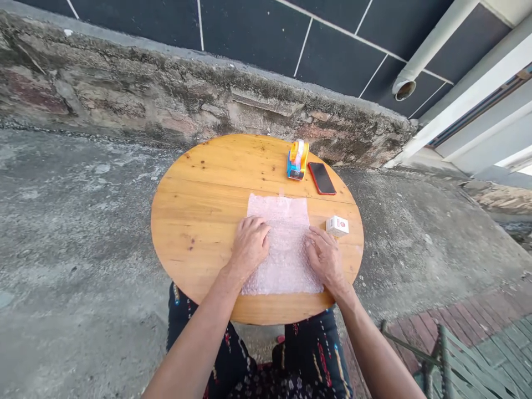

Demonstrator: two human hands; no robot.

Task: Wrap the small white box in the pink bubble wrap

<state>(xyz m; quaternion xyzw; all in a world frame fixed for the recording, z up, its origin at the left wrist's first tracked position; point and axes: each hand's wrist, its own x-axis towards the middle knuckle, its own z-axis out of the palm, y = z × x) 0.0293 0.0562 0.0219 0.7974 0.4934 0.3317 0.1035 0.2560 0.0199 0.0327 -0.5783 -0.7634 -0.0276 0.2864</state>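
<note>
A pinkish, translucent sheet of bubble wrap (286, 255) lies flat on the round wooden table (195, 205) in front of me. A strip of clear tape shows faintly at its far edge. My left hand (250, 242) rests palm down on the wrap's left edge, fingers laid out and slightly bent. On the opposite edge lies my right hand (324, 255), its fingers loosely spread and touching the wrap. Just beyond the right fingers stands a small white box (337, 225) with red print. Both hands appear to hold nothing.
Toward the table's far side sit a yellow and blue tape dispenser (297, 160) and a red-edged phone (322, 178). A stone ledge (166, 100) runs behind the table. At the lower right is a metal-framed chair (444, 354). My knees are under the near edge.
</note>
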